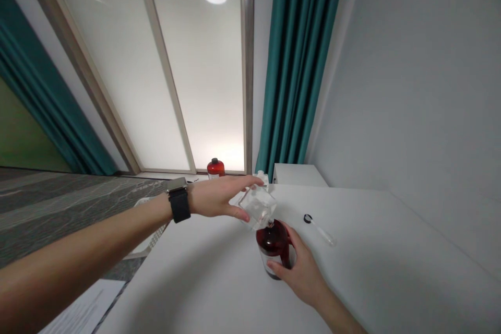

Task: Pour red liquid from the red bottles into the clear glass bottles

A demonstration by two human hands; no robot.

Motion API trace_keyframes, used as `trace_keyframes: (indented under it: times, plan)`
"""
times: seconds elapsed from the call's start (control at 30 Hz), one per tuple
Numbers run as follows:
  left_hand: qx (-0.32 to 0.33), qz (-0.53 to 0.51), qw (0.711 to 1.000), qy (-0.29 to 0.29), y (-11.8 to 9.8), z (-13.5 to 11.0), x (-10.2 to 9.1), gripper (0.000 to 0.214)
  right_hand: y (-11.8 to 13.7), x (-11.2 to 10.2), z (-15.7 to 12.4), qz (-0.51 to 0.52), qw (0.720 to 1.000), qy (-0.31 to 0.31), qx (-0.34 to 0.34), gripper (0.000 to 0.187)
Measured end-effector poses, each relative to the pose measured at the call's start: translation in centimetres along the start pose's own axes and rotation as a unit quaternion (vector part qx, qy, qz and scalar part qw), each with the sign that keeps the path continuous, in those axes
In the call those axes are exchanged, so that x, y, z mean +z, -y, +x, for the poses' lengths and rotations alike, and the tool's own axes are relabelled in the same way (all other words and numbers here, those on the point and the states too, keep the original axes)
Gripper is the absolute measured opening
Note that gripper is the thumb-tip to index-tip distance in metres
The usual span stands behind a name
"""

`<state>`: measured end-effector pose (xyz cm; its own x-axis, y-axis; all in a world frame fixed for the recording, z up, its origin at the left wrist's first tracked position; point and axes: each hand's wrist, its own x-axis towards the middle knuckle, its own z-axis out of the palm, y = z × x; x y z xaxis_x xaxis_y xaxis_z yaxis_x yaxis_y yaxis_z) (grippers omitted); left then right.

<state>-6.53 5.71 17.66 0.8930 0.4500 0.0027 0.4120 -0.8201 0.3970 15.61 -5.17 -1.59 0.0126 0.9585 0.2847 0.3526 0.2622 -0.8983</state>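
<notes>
My left hand (219,197), with a dark watch on its wrist, grips a clear glass bottle (258,205) and holds it tilted, its mouth down over the neck of a dark red bottle (273,246). The red bottle stands upright on the white table (203,282). My right hand (303,266) wraps around the red bottle's right side, fingers closed on it. A clear dropper with a black cap (319,228) lies on the table just behind and right of the red bottle.
A second red bottle with a black cap (215,167) stands by the window sill at the back. A small white cabinet (299,174) sits in the corner under the teal curtain (301,62). A white basket (151,232) and papers (80,313) lie left of the table.
</notes>
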Motion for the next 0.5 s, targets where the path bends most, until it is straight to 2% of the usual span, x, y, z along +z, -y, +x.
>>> trace_keyframes:
  times: [0.5]
  plan:
    - [0.002,0.074,0.997,0.026,-1.4,0.5,-1.0,0.071,-0.6,0.0,-0.1,-0.015,1.000,-0.006,-0.025,0.076]
